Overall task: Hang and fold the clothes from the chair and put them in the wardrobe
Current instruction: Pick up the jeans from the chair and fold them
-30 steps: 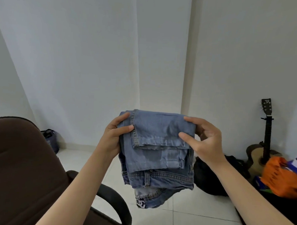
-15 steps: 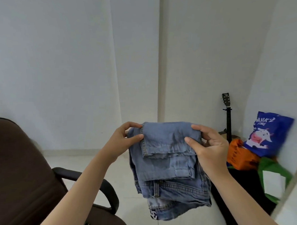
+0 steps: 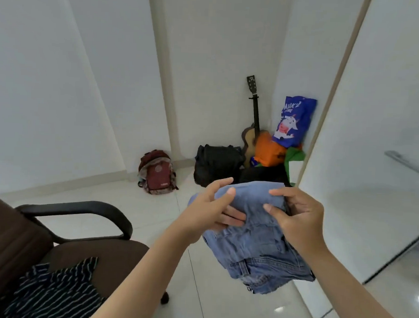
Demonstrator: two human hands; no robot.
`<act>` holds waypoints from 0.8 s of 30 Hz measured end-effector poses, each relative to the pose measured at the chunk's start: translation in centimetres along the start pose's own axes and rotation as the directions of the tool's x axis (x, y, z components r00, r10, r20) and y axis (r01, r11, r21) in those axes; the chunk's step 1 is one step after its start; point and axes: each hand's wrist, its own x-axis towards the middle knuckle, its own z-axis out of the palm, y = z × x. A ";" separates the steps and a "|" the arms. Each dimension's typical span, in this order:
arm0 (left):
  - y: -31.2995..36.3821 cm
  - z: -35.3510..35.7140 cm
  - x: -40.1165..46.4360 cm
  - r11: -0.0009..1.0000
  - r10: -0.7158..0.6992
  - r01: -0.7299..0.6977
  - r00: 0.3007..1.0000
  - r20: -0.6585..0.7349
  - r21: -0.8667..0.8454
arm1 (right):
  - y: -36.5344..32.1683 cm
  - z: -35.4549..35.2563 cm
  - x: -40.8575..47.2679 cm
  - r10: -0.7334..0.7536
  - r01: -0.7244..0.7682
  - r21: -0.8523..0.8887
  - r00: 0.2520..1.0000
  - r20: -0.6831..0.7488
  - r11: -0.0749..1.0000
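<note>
Here both arms reach forward; left hand (image 3: 207, 208) and right hand (image 3: 295, 214) pinch the folded light-blue denim jeans (image 3: 260, 242) at the top edge, held in mid-air beside the brown padded office chair (image 3: 15, 234). Blue cow-print bag (image 3: 293, 122): writing blurred.

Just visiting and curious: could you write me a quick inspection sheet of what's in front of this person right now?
Surface: pale tiled floor; no table seen.
Job's things: folded blue jeans held in the air; striped garment lying on the brown chair.
Clutter: maroon backpack, black bag, guitar, orange bag and blue cow-print bag in the corner.
Grippers: left hand and right hand both grip the jeans' top fold.
Cables: nothing seen.
Surroundings: white walls; a white panel with a metal handle at right, perhaps the wardrobe door.
</note>
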 end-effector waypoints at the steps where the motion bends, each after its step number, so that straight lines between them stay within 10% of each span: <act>1: -0.3 0.7 0.0 0.999 -0.039 0.040 0.998 0.048 -0.020 | -0.1 -1.0 -0.8 0.026 -0.026 -0.006 1.000 -0.008 1.000; 7: -2.7 4.8 -2.0 0.991 -0.132 0.130 0.969 0.208 0.026 | -2.1 -5.1 -5.6 0.129 -0.130 -0.024 0.991 -0.041 0.991; 16: -9.3 6.9 -4.0 0.802 0.335 -0.248 0.940 -0.066 0.543 | -5.7 -9.5 -12.0 0.288 -0.291 0.002 0.946 -0.148 0.957; 24: -9.6 8.5 -4.0 0.928 0.252 -0.323 0.910 0.329 0.185 | -8.7 -12.2 -16.1 0.323 -0.328 0.018 0.917 -0.234 0.944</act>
